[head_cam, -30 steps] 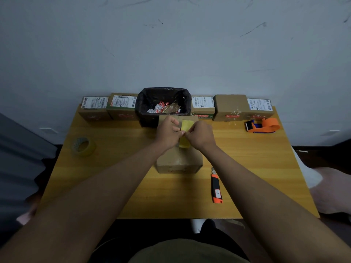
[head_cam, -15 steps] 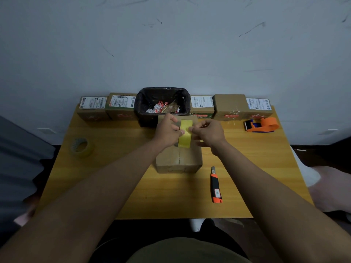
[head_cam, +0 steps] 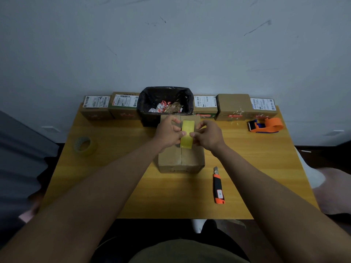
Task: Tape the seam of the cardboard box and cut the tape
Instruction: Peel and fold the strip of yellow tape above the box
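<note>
A brown cardboard box [head_cam: 181, 158] stands at the middle of the wooden table [head_cam: 133, 186], its centre seam running away from me. A yellow strip of tape [head_cam: 187, 134] lies lengthwise over the far half of the seam. My left hand [head_cam: 168, 132] pinches the strip's left edge. From the other side, my right hand [head_cam: 208, 135] pinches its right edge. An orange and black utility knife [head_cam: 218, 186] lies on the table to the right of the box, blade pointing away.
A black-lined bin [head_cam: 165, 103] with scraps stands behind the box, flanked by a row of labelled cardboard boxes [head_cam: 232, 106]. An orange tape dispenser [head_cam: 266, 125] sits at the far right. A roll of tape [head_cam: 84, 146] lies at the left.
My right hand moved off the strip to the right, then came back and now holds its right edge. More of the yellow strip shows between my hands.
</note>
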